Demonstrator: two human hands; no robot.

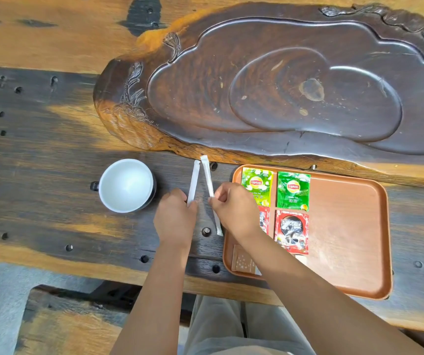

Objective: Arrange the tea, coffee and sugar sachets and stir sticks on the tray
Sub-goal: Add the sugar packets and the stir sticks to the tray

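An orange-brown tray (346,226) lies on the table at the right. On its left part sit two green Lipton tea sachets (293,190) side by side, with two red Nescafe coffee sachets (291,231) below them; one is partly hidden by my right arm. A pale sugar sachet (243,262) lies at the tray's near left corner. Left of the tray are two white paper-wrapped stir sticks. My left hand (175,219) pinches the left stick (193,181). My right hand (234,208) pinches the right stick (207,175) near its middle.
A white cup (126,185) on a dark saucer stands left of the sticks. A large carved dark wooden tea board (269,93) fills the far side of the table. The table's near edge runs just below the tray.
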